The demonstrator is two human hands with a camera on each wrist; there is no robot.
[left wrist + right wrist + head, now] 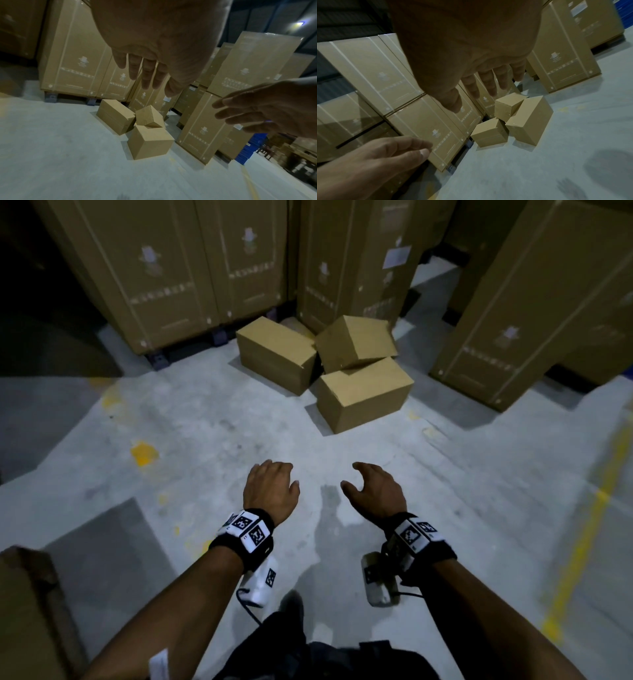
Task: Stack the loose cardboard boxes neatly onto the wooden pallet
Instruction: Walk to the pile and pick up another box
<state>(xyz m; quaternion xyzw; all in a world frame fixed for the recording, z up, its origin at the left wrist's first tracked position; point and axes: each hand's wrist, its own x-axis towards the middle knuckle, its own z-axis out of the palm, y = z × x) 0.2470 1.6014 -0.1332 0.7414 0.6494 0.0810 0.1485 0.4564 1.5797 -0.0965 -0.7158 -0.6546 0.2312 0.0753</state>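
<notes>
Three loose brown cardboard boxes lie in a heap on the concrete floor ahead. One box (274, 354) sits at the left, and a second box (364, 393) stands nearest to me at the right. The third box (356, 344) leans tilted on top between them. The left wrist view shows the same heap, with the nearest box (149, 140) in front. My left hand (270, 487) and right hand (371, 491) are held out side by side, well short of the boxes. Both have relaxed, spread fingers and hold nothing. No wooden pallet is in view.
Tall strapped cartons (164, 268) on dark pallet feet wall in the back and left, and more cartons (534, 313) stand at the right. Another carton's corner (30, 611) is at my lower left. A yellow floor line (582, 535) runs along the right. Blue crates (248, 147) stand far right.
</notes>
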